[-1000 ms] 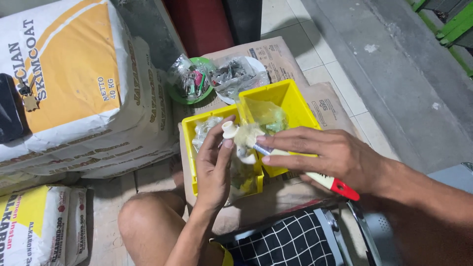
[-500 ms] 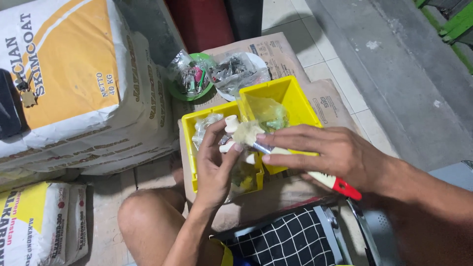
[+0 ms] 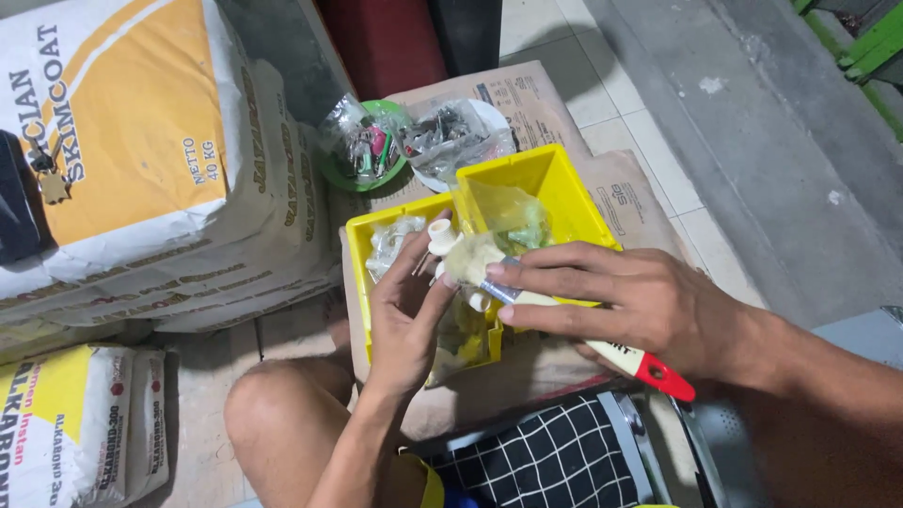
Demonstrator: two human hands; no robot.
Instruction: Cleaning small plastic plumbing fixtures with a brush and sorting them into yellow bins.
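Our left hand (image 3: 406,315) pinches a white pipe fitting (image 3: 442,235) above the yellow bin (image 3: 555,188), steadying it for brushing. Our right hand (image 3: 630,301) closes on the paintbrush (image 3: 564,320), bristles against the fitting.

My left grip (image 3: 404,310) pinches a smooth white plastic fitting (image 3: 442,235), my right grip (image 3: 640,306) a brush (image 3: 574,325) with pale matt handle (glossy red tip), over glossy yellow plastic bins (image 3: 555,183) on matt brown cardboard (image 3: 527,94).
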